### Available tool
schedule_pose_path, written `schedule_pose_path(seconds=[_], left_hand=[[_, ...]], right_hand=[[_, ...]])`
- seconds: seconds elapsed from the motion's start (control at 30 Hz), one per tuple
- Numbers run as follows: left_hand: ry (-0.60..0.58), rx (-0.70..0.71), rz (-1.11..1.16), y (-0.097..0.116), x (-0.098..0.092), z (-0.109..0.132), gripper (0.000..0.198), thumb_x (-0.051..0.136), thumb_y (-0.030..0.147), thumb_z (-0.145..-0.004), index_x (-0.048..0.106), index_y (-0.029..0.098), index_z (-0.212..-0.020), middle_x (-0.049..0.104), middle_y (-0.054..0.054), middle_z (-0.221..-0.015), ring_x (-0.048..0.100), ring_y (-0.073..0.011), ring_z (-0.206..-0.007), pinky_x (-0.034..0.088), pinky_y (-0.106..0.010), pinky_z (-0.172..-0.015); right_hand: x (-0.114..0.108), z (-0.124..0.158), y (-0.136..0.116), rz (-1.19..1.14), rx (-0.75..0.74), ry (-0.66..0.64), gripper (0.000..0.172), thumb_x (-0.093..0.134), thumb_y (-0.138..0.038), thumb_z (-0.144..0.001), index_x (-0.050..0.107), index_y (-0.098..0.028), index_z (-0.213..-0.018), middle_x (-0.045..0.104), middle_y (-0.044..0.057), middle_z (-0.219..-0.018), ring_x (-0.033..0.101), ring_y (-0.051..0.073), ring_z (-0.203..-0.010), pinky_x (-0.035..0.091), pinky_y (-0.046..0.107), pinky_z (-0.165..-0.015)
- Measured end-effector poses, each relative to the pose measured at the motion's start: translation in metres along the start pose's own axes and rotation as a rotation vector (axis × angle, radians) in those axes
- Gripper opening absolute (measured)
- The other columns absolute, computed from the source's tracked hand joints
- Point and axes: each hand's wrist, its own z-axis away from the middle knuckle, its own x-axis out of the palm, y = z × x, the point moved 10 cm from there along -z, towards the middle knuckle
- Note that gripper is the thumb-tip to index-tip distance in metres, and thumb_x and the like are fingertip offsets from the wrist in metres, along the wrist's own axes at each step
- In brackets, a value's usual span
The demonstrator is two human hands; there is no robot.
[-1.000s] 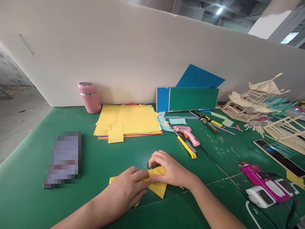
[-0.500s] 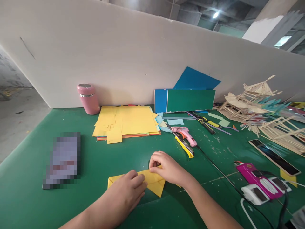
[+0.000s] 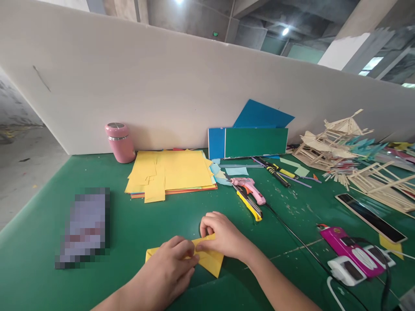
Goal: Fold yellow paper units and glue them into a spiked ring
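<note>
A folded piece of yellow paper (image 3: 210,260) lies on the green tabletop close to me, with a pointed flap toward my side. My left hand (image 3: 173,263) rests over its left and middle part, fingers curled and pressed together on the paper. At the upper right edge, my right hand (image 3: 218,235) pinches the paper between thumb and bent fingers. The two hands nearly meet at the middle. Much of the paper's left half is hidden under my left hand.
Yellow sheets (image 3: 184,170) top a paper stack, beside a pink flask (image 3: 120,144). A pink glue gun (image 3: 249,188) and a yellow utility knife (image 3: 249,205) lie ahead right. Farther right are a magenta power strip (image 3: 352,250), a phone (image 3: 371,218) and wooden stick models (image 3: 330,144).
My right hand has shifted slightly left along the paper, its thumb now closer to my left hand. The whole view has tilted up a little.
</note>
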Motion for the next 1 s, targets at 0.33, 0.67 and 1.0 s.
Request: schedule_pose_path(seconds=[0.33,0.67,1.0], left_hand=[[0.090,-0.030,-0.074,-0.006,-0.004,0.006,0.030,0.045,0.010,-0.085,0.068,0.025,-0.097,0.060,-0.008,-0.105,0.059,-0.0208,-0.092,0.055,-0.027,-0.073],[0.090,-0.033,-0.106,-0.010,-0.001,0.006,0.026,0.048,0.012,-0.087,0.068,0.027,-0.095,0.061,-0.008,-0.114,0.059,-0.0232,-0.093,0.056,-0.033,-0.074],[0.193,-0.073,0.060,-0.020,-0.008,0.004,0.021,0.042,0.014,-0.091,0.059,0.025,-0.099,0.062,-0.005,-0.103,0.057,-0.0196,-0.090,0.052,-0.031,-0.077]], right_hand=[[-0.002,-0.002,-0.001,0.007,0.011,0.021,0.027,0.077,-0.014,-0.070,0.052,-0.019,-0.061,0.049,-0.005,-0.064,0.048,0.014,-0.071,0.034,0.025,-0.063],[-0.009,0.003,0.014,-0.184,0.015,0.017,0.016,0.066,-0.014,-0.075,0.055,-0.019,-0.065,0.054,-0.003,-0.070,0.051,0.013,-0.069,0.038,0.023,-0.060],[-0.018,0.010,0.029,-0.464,0.011,-0.084,0.025,0.056,-0.042,-0.087,0.062,-0.019,-0.095,0.064,0.002,-0.080,0.059,0.016,-0.075,0.046,0.027,-0.068]])
